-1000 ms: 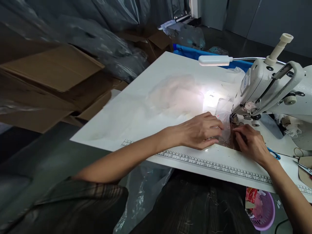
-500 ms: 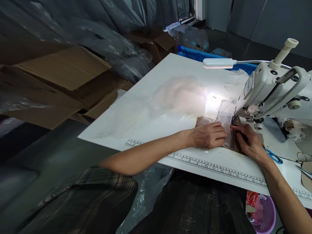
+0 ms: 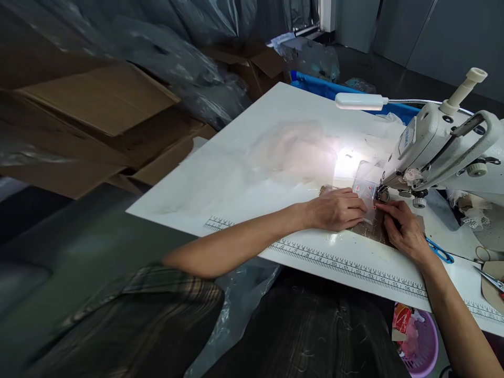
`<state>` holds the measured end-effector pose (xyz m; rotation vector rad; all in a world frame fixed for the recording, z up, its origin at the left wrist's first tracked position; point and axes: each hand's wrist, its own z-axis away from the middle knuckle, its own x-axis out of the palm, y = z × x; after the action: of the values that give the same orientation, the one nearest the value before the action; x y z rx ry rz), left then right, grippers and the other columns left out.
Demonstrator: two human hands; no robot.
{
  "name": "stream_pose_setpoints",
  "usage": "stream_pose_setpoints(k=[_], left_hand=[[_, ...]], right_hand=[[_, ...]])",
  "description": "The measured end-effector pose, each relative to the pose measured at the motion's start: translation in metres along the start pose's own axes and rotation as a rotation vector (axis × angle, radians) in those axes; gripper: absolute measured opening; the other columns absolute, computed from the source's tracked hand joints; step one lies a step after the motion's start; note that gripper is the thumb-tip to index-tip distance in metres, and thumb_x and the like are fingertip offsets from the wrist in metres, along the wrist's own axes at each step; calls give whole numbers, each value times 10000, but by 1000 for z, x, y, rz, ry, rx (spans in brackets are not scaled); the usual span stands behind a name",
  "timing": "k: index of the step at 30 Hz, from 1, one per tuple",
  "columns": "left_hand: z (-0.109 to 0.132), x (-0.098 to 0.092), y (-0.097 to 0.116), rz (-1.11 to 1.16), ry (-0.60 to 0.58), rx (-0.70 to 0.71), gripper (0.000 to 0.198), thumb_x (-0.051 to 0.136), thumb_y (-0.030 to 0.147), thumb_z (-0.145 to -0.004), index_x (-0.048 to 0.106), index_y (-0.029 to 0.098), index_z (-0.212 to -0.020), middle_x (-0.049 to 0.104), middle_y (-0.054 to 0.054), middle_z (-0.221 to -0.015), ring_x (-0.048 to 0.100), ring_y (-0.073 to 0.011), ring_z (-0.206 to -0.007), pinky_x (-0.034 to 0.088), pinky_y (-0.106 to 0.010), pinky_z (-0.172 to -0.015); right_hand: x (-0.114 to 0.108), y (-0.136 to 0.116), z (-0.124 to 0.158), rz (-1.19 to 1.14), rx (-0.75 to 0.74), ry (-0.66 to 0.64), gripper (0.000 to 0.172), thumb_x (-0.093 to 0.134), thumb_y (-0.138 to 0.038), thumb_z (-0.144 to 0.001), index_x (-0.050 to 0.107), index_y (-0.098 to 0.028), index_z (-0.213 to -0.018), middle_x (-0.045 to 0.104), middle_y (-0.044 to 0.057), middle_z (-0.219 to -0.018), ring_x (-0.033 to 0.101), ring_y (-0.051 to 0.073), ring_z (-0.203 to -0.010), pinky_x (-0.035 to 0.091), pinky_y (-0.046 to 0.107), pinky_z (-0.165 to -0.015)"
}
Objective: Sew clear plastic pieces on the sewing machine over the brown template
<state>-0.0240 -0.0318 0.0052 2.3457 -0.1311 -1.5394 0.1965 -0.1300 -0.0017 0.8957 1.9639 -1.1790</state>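
A thin translucent sheet with small red marks (image 3: pixel 366 185) lies at the needle area of a white sewing machine (image 3: pixel 413 147). My left hand (image 3: pixel 340 210) rests on the sheet's left side, its fingers together and pressing on its edge. Just right of the sheet, below the presser foot, is my right hand (image 3: pixel 403 226), its index finger stretched toward the foot and its thumb apart. Whether anything is between the right fingers is hard to see.
Blue-handled scissors (image 3: pixel 440 251) lie right of my right hand, with metal-bladed scissors (image 3: pixel 490 279) farther right. A lamp (image 3: pixel 360 101) hangs above the white table (image 3: pixel 236 152). A purple basket (image 3: pixel 423 349) stands below; cardboard boxes (image 3: pixel 106 100) are at left.
The view has shifted slightly. My left hand has moved a little relative to the sheet, covering more of the clear and brown material at its left. My right hand stays beside the presser foot.
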Motion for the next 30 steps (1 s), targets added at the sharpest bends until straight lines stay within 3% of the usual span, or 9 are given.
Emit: stream_pose_setpoints(k=[9,15,22,30], left_hand=[[0,3,7,-15,-20,12,251,478,243,-962,700,215,-846,732,-64,-1019,609,-175,-857,467,-343,-800],[-1,3,13,-51,-34,-50,255,482,270,-960,702,214,-844,722,-60,-938,591,-180,-819,430,-349,-776],[3,-7,-1,149,38,29,211,553,233,-896,696,254,-741,736,-11,-911,586,-142,-735,386,-371,-830],[2,-5,0,106,-52,-12,236,513,268,-914,725,257,-809,749,-41,-966,594,-174,-798,404,-380,-831]], right_hand=[[2,2,0,109,-114,-39,372,419,-190,-928,691,-224,-1179,589,115,-1024,589,229,-931,559,410,-802],[9,-5,3,185,-65,-20,360,431,-186,-919,676,-217,-1181,573,131,-1037,548,256,-932,519,442,-803],[13,-16,6,210,0,7,350,451,-158,-911,665,-251,-1172,554,125,-1065,535,267,-964,487,449,-811],[6,-12,6,100,-12,-1,369,423,-176,-938,670,-260,-1200,577,108,-1058,572,238,-979,511,428,-846]])
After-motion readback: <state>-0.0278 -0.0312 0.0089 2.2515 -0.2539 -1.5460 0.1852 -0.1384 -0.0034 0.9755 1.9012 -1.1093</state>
